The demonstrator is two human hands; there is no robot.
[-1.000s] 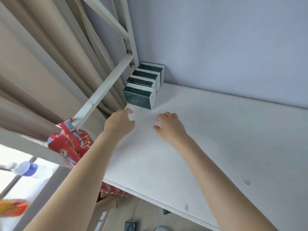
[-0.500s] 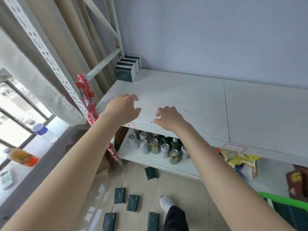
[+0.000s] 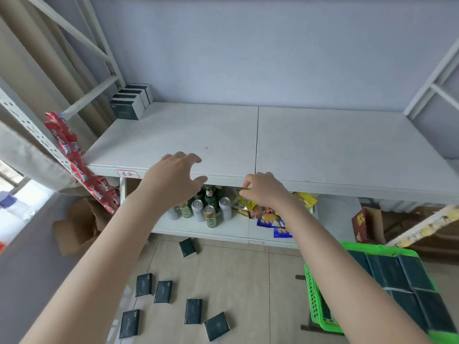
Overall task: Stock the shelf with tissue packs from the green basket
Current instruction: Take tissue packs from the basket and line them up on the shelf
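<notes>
A short row of dark green tissue packs point(image 3: 131, 103) stands in the back left corner of the white shelf point(image 3: 310, 142). My left hand point(image 3: 173, 177) hovers over the shelf's front edge with fingers spread and nothing in it. My right hand point(image 3: 264, 189) is just in front of that edge, fingers loosely curled, empty. The green basket point(image 3: 315, 301) sits at the lower right on the floor, filled with dark tissue packs point(image 3: 402, 276). Several more tissue packs point(image 3: 164, 291) lie scattered on the floor below my arms.
Drink cans and bottles point(image 3: 206, 209) and snack bags point(image 3: 268, 214) fill the lower shelf. Red snack packets point(image 3: 74, 157) hang on the left upright. A cardboard box point(image 3: 77, 224) sits at the left, a brown box point(image 3: 363, 224) at the right.
Both hands have drawn back from the shelf's back left corner to its front edge. The view has pulled away and tilted down, revealing the floor, the lower shelf and the basket.
</notes>
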